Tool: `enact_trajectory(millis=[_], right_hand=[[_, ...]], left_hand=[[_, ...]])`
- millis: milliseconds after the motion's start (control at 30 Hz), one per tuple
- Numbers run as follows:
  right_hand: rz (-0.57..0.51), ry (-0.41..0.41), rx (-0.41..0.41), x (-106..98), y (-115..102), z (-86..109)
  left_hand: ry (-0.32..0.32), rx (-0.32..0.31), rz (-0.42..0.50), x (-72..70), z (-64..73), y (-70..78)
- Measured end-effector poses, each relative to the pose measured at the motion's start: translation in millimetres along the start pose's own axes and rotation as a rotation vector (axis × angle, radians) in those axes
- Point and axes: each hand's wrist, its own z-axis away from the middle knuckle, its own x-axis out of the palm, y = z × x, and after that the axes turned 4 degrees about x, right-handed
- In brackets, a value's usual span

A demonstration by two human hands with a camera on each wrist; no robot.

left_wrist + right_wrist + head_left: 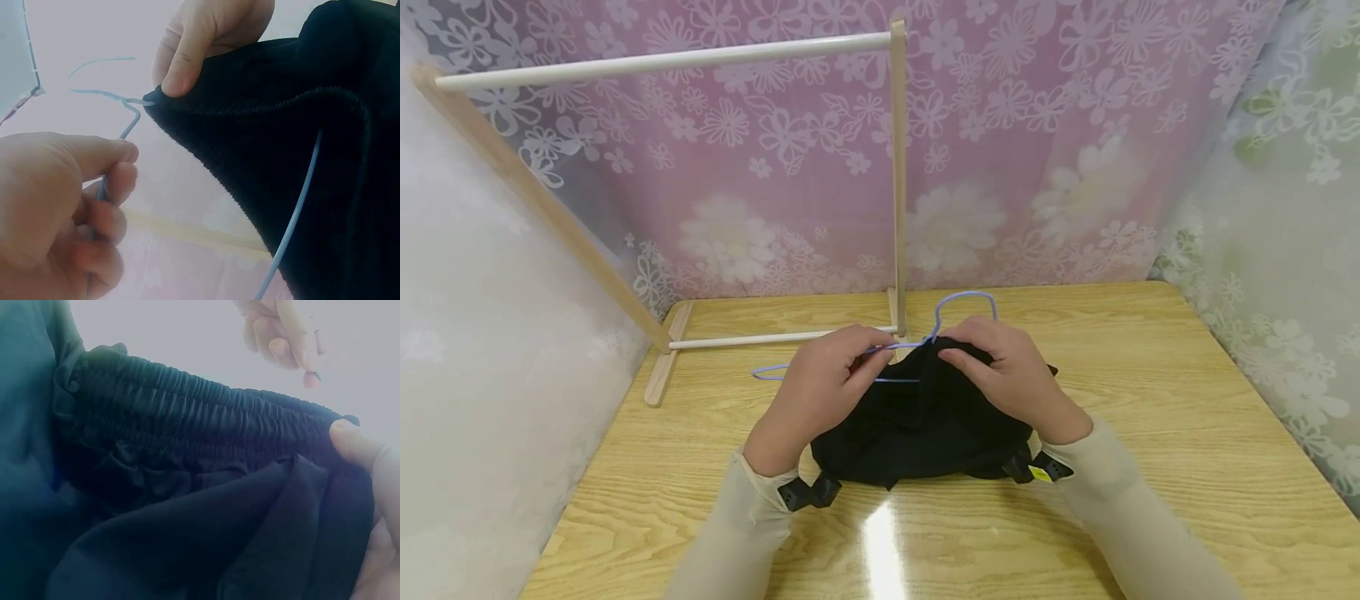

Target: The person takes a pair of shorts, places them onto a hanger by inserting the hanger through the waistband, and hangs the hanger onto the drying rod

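A light-blue wire clothes hanger (938, 315) has its hook up; its left end sticks out bare, while its right half is hidden inside a black garment (917, 442). My left hand (820, 383) grips the hanger's upper wire left of the neck, fingers curled round it in the left wrist view. With thumb and fingers, my right hand (1011, 371) pinches the garment's edge close beside the neck. That edge is a gathered elastic waistband (200, 406), seen in the right wrist view. The hanger's lower wire (290, 228) runs into the waist opening.
A wooden rack with a white top rail (677, 62) stands at the back left, its right post (898, 183) just behind my hands. Below lies a wood-grain table (1165, 417). Flowered curtains (1045, 133) hang behind and to the right.
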Motion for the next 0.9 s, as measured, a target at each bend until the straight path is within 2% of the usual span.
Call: enact_trajectory(millis=[167,267,500,667,800,900], right_hand=[[0.034,0.053,-0.007,-1.6,2.1,-0.1],[0.023,0.092,0.005,-2.8,4.4,0.7],[0.012,0.206,0.084,-8.3,6.6,0.6],[-0.007,0.28,0.136,-11.6,6.3,-0.9],[-0.011,0.323,0.122,-13.0,7.8,-1.5],[-0.016,0.354,0.092,-12.1,8.1,-2.3]], left_hand=[[-0.049,-0.049,0.033,-3.9,-0.1,-2.3],[-0.048,-0.093,0.019,-8.7,1.1,-6.1],[0.043,-0.185,-0.041,-26.8,5.6,-23.3],[0.136,-0.278,-0.001,-43.8,12.0,-30.8],[0.208,-0.363,0.019,-52.2,14.7,-37.6],[0.195,-0.449,0.035,-54.5,15.2,-44.5]])
